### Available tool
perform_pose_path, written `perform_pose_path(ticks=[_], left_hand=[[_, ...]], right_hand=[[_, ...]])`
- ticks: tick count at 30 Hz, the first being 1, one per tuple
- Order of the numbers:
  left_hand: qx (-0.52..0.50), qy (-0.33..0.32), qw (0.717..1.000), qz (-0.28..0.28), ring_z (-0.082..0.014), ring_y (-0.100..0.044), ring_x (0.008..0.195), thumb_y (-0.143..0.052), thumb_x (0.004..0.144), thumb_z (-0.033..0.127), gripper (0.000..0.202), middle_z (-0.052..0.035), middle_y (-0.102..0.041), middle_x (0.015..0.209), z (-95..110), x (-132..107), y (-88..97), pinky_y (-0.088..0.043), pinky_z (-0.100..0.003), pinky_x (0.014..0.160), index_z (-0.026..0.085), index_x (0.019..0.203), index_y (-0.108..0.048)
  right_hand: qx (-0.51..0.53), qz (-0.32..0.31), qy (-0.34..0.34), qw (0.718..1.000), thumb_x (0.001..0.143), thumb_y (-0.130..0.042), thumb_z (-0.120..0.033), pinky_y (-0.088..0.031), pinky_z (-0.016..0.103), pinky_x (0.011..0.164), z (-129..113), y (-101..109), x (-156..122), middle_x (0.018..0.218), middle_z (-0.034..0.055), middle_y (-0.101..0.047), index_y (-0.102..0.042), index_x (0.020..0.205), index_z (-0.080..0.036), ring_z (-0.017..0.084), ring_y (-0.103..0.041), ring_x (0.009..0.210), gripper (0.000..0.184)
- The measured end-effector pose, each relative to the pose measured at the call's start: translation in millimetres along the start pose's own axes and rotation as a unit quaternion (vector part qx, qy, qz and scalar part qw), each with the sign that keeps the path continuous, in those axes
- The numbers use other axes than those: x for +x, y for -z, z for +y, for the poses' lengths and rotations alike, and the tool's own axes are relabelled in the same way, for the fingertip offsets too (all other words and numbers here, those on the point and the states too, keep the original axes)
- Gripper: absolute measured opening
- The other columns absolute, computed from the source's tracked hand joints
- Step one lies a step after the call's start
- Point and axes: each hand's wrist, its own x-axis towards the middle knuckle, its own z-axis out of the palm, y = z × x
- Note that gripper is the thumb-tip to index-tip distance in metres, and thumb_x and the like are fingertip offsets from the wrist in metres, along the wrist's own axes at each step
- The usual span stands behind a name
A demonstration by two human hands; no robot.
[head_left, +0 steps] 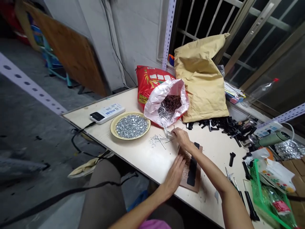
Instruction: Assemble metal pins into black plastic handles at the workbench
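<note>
My left hand point(175, 173) lies flat, fingers stretched out, on a brown board point(195, 184) with black strips near the table's front edge. My right hand point(181, 137) reaches further out, fingers curled over a loose heap of long metal nails point(163, 138) and small washers point(153, 141); what it pinches, if anything, is hidden. Behind the heap, an open pink-and-white bag point(166, 98) spills more nails. A yellow plate point(113, 127) full of small silvery washers stands to the left.
A red sack point(147, 81) and a tan paper sack point(202, 82) stand at the back. Black plastic parts point(224, 124) lie scattered to the right. A green basket point(259, 190), a phone point(97, 116) with a white box, and cables hanging off the table's left edge.
</note>
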Motion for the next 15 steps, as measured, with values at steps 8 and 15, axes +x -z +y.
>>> perform_pose_path(ticks=[8,15], left_hand=[[-0.095,0.005,0.992,0.078,-0.0224,-0.058,0.11,-0.035,0.088,0.01,0.039,-0.0121,-0.064,0.114,8.7,1.1,28.2,-0.054,-0.043,0.089,0.019,0.119,-0.056],[-0.104,-0.006,0.988,0.118,-0.0206,-0.064,0.095,-0.037,0.091,0.016,0.032,-0.0099,-0.069,0.1,13.3,14.3,61.1,-0.057,-0.037,0.081,0.019,0.11,-0.062]], right_hand=[[-0.031,0.069,-0.223,0.972,0.093,-0.042,-0.021,-0.042,0.031,0.074,37.5,5.6,30.6,0.111,0.0164,-0.058,-0.053,0.108,-0.013,0.025,-0.057,0.099,0.021],[0.046,0.111,-0.317,0.941,0.082,-0.056,-0.019,-0.038,0.039,0.087,72.3,1.3,41.0,0.115,0.018,-0.057,-0.052,0.108,-0.015,0.03,-0.048,0.112,0.027]])
